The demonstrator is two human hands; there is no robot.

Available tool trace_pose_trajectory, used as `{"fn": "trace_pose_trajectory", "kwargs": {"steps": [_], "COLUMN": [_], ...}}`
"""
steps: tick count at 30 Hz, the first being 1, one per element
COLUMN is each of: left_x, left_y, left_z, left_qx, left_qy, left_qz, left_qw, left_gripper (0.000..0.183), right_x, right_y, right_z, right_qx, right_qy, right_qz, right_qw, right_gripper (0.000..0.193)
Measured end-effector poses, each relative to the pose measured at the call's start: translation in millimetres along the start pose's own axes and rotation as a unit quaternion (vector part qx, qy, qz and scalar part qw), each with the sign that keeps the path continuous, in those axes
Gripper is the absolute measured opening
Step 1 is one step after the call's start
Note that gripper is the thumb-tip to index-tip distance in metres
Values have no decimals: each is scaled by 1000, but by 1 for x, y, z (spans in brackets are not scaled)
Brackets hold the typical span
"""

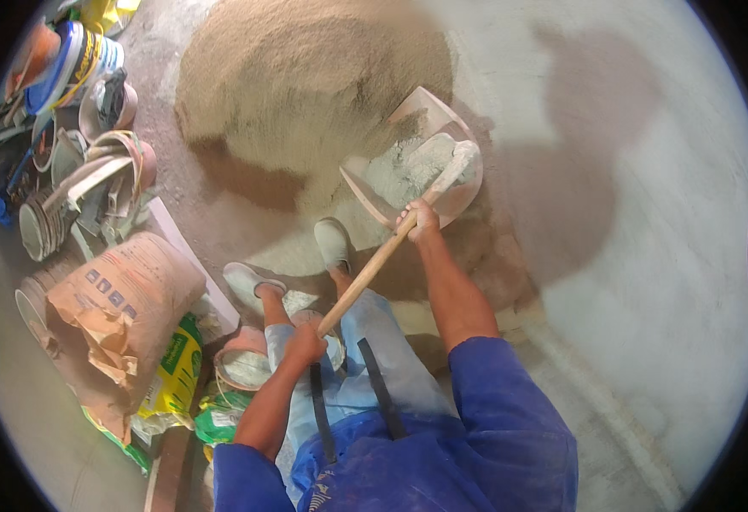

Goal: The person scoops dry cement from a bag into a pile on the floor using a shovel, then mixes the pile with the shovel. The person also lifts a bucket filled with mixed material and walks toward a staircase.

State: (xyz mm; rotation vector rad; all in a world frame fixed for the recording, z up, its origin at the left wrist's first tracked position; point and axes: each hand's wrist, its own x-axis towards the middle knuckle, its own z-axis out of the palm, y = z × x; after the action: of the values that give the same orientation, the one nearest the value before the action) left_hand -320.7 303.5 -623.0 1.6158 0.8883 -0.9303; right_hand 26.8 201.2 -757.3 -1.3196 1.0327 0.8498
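Observation:
A hoe [372, 271] with a long wooden handle slants across in front of my legs. My left hand [307, 343] is closed round the lower end of its handle, close to my thigh. Farther up, my right hand [419, 220] grips the same handle. The hoe's far end is caked in grey and rests over a pale, open-fronted tub [468, 192]. Grey powder [395, 171] lies in the tub, hiding much of the blade. Just beyond stands a big heap of brown sand [305, 77], touching the tub's open side.
My shoes [333, 243] stand between the sand and several buckets. To the left are a torn paper sack [126, 299], a yellow-green bag [173, 367], a pink bucket [244, 358] and a blue-white bucket [71, 68]. A pale wall [647, 256] rises at right, carrying a shadow.

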Motion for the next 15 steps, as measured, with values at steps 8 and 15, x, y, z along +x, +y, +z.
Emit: {"fn": "trace_pose_trajectory", "kwargs": {"steps": [8, 15], "left_x": [77, 46], "left_y": [-15, -19], "left_z": [14, -12], "left_qx": [62, 98], "left_qy": [89, 168], "left_qz": [-10, 86], "left_qw": [994, 977], "left_gripper": [16, 12], "right_x": [1, -55], "right_y": [-31, -47], "right_z": [-4, -5], "right_qx": [45, 83], "right_qy": [2, -47], "right_qz": [-27, -39], "right_qw": [999, 995], "right_gripper": [17, 27]}}
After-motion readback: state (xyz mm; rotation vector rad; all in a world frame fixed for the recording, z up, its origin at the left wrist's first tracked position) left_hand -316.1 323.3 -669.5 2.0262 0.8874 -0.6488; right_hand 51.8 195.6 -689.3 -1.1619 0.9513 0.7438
